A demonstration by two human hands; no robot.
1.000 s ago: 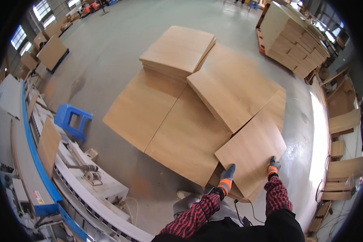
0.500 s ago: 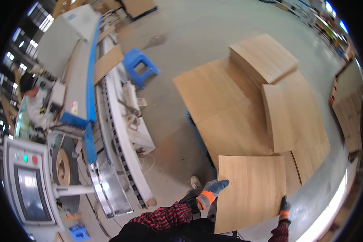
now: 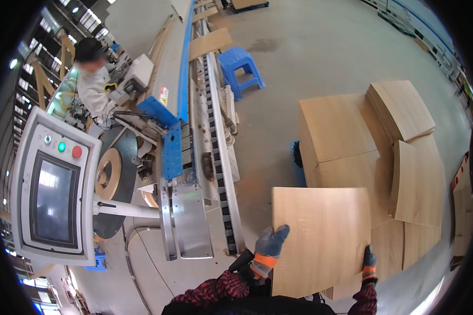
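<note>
At the lower centre of the view, just right of the midline, a rectangular wood-grain panel (image 3: 320,236) is held between two gloved hands, in front of the wearer's body. The left hand (image 3: 269,247), in a grey-blue glove with an orange cuff, is clamped on the panel's left edge, thumb laid over the face. The right hand (image 3: 369,257), similarly gloved, grips the opposite edge near its lower corner; its fingers are partly hidden behind the board, so their exact placement is uncertain. Both forearms wear red-and-black checked sleeves.

Behind and to the right of the panel, large wooden sheets (image 3: 341,128) form a low pile, with a blue support (image 3: 298,163) visible at its left side. On this pile rest a far stack of boards (image 3: 402,107) and a nearer stack of boards (image 3: 420,181). A blue plastic stool (image 3: 240,68) stands on the floor beyond, beside a long machine with a roller track (image 3: 220,173). A narrow board (image 3: 210,43) lies across the machine's far part. At left stands a control console (image 3: 55,184) with a dark screen; behind it, a coil (image 3: 109,173) lies on a dark disc (image 3: 122,194). A co-worker (image 3: 94,89) in a pale top stands farther back.
</note>
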